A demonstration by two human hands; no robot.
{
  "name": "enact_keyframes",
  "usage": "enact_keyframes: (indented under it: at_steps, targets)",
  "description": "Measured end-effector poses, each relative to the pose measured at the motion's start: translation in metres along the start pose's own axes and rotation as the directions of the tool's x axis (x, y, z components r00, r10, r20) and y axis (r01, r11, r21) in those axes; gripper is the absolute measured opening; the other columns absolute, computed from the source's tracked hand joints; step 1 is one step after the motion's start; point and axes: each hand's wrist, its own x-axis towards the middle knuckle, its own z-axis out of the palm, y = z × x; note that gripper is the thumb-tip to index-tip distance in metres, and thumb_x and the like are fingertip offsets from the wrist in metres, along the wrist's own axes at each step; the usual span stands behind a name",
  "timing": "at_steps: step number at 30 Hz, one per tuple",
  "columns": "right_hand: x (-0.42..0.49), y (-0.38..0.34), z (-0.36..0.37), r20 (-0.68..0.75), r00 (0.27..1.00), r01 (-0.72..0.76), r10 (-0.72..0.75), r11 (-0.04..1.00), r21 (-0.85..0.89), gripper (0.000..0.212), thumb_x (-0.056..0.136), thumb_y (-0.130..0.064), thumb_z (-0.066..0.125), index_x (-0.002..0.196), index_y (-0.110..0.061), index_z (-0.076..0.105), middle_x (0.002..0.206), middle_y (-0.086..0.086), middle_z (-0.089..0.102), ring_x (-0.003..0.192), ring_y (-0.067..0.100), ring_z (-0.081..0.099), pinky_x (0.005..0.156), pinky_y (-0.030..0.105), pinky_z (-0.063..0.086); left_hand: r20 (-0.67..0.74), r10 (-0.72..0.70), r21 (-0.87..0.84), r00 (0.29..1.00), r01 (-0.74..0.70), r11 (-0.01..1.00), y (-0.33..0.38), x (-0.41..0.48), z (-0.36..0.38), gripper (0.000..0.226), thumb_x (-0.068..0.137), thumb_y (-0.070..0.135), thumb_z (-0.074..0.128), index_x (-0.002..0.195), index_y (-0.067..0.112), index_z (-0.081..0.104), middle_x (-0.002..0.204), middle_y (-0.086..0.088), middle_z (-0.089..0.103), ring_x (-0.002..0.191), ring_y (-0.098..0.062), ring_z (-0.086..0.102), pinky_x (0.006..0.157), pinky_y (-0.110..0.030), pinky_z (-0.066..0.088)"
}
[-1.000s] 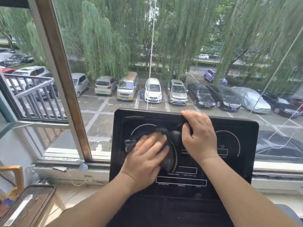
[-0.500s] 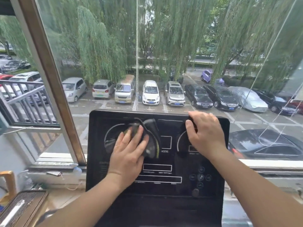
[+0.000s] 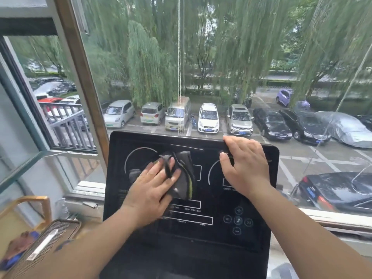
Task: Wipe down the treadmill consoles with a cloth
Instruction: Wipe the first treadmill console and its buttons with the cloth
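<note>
Left hand: the left hand lies palm down on the console. The forearm comes up from the lower left, and the fingers are straight, slightly spread, pointing up and to the right.
Left grip: wide and flat, with nothing pinched; palm and fingers press the cloth against the console face.
Cloth: the cloth, dark grey with a yellow-green stripe, is bunched on the upper half of the console, just left of its centre. Part lies under the left fingers, the rest sticks out past the fingertips toward the centre, and a small fold shows on the hand's left side.
Right hand: the right hand sits at the console's top edge, right of centre, with the forearm entering from the lower right.
Right grip: holding the console; the fingers curl over the top edge and the thumb lies on the front face.
Hands: apart, with the cloth between them.
Console face: black with white arcs and boxes; a cluster of round buttons near the lower right corner is uncovered.
Behind: a brown window frame slants down behind the top left corner, a bead cord hangs to the top edge, and parked cars stand beyond the glass.
Beside the lower left corner: a wooden chair arm and a ribbed box.
</note>
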Motion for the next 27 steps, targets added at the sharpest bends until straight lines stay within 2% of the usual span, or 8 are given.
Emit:
enact_keyframes:
  at_steps: [3, 5, 9, 16, 19, 22, 24, 27]
  targets:
    - [0.002, 0.002, 0.003, -0.007, 1.0, 0.023, -0.023, 1.0, -0.018, 0.061, 0.098, -0.049, 0.033, 0.154, -0.028, 0.045, 0.156, -0.01, 0.049, 0.148, 0.01, 0.035, 0.127, 0.036, 0.009, 0.018, 0.093, 0.152, 0.995, -0.095, 0.984, -0.039, 0.015, -0.019, 0.058, 0.1, 0.039, 0.058, 0.156, 0.026, 0.048, 0.169, -0.004, 0.032, 0.155, -0.031, 0.032, 0.122, -0.056, 0.032]
    - [0.002, 0.001, 0.005, -0.024, 1.0, 0.013, -0.014, 1.0, -0.02, 0.06, 0.098, -0.049, 0.033, 0.153, -0.028, 0.046, 0.155, -0.01, 0.05, 0.148, 0.01, 0.035, 0.126, 0.035, 0.009, -0.063, -0.162, 0.094, 0.985, 0.168, 0.981, -0.043, 0.026, -0.021, 0.058, 0.1, 0.041, 0.048, 0.157, 0.028, 0.045, 0.17, -0.001, 0.027, 0.155, -0.031, 0.032, 0.124, -0.056, 0.028]
    - [0.0, 0.0, 0.01, -0.063, 0.998, -0.007, 0.006, 1.0, -0.013, 0.058, 0.097, -0.049, 0.035, 0.151, -0.03, 0.048, 0.154, -0.012, 0.051, 0.147, 0.009, 0.036, 0.126, 0.034, 0.009, -0.15, -0.599, -0.197, 0.787, 0.57, 0.798, 0.012, 0.035, 0.001, 0.061, 0.098, 0.039, 0.044, 0.158, 0.026, 0.042, 0.171, 0.0, 0.023, 0.159, -0.03, 0.021, 0.128, -0.054, 0.016]
    - [-0.001, -0.002, 0.015, -0.111, 0.994, -0.018, 0.016, 1.0, -0.013, 0.056, 0.097, -0.047, 0.041, 0.149, -0.026, 0.051, 0.152, -0.009, 0.054, 0.145, 0.013, 0.04, 0.127, 0.041, 0.014, -0.113, 0.015, 0.057, 0.994, -0.008, 0.998, -0.002, 0.007, 0.004, 0.052, 0.099, 0.031, 0.054, 0.15, 0.021, 0.056, 0.165, -0.004, 0.038, 0.152, -0.032, 0.037, 0.12, -0.058, 0.035]
    - [-0.001, -0.004, 0.017, -0.131, 0.991, -0.028, 0.027, 1.0, -0.001, 0.055, 0.097, -0.046, 0.043, 0.147, -0.027, 0.053, 0.149, -0.009, 0.056, 0.143, 0.013, 0.041, 0.127, 0.041, 0.015, -0.162, -0.242, -0.045, 0.957, 0.238, 0.97, -0.022, 0.023, -0.004, 0.054, 0.1, 0.034, 0.048, 0.153, 0.025, 0.052, 0.168, 0.0, 0.031, 0.154, -0.031, 0.033, 0.124, -0.057, 0.028]
    - [-0.002, -0.004, 0.018, -0.142, 0.989, -0.029, 0.029, 1.0, 0.002, 0.055, 0.096, -0.045, 0.043, 0.147, -0.026, 0.052, 0.148, -0.008, 0.057, 0.143, 0.015, 0.042, 0.128, 0.042, 0.015, -0.164, -0.665, -0.281, 0.729, 0.611, 0.74, 0.012, 0.037, 0.002, 0.059, 0.099, 0.038, 0.042, 0.158, 0.027, 0.044, 0.171, 0.003, 0.025, 0.159, -0.025, 0.021, 0.129, -0.055, 0.018]
    - [-0.002, -0.003, 0.018, -0.142, 0.989, -0.03, 0.029, 1.0, -0.003, 0.056, 0.096, -0.046, 0.042, 0.148, -0.027, 0.052, 0.149, -0.008, 0.056, 0.144, 0.015, 0.042, 0.128, 0.043, 0.015, -0.176, -0.653, -0.267, 0.737, 0.603, 0.752, 0.04, 0.033, 0.013, 0.06, 0.099, 0.038, 0.043, 0.157, 0.025, 0.045, 0.17, 0.001, 0.026, 0.159, -0.027, 0.022, 0.128, -0.055, 0.019]
    - [-0.003, -0.003, 0.019, -0.142, 0.99, -0.028, 0.024, 0.999, -0.024, 0.056, 0.096, -0.047, 0.041, 0.149, -0.028, 0.051, 0.151, -0.009, 0.054, 0.146, 0.014, 0.04, 0.129, 0.042, 0.015, -0.145, -0.297, -0.086, 0.944, 0.287, 0.954, 0.047, 0.009, 0.02, 0.056, 0.098, 0.032, 0.052, 0.154, 0.023, 0.051, 0.167, -0.002, 0.035, 0.154, -0.032, 0.035, 0.121, -0.059, 0.033]
